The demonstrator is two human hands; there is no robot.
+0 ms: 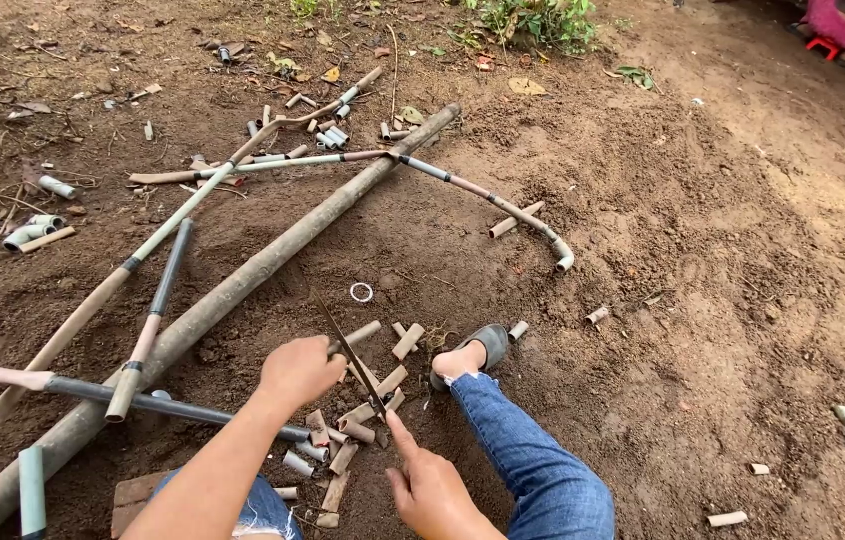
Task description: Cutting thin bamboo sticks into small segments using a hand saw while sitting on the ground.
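Two bare hands work low in the frame over dirt ground (723, 300). Left hand (300, 368), lower centre, fingers closed round the handle of a thin dark saw blade (351, 352) that slants from centre down to the right. Right hand (430, 487), bottom centre, forefinger stretched out, touching a short pipe piece (371, 410) just under the blade; other fingers loosely curled. Cut pipe offcuts (341, 458) piled between the hands. Sandalled foot (470, 352) just right of the blade. Long thick pipe (243, 280) runs diagonally from lower left to upper centre. Small white ring (361, 292) lies above the blade.
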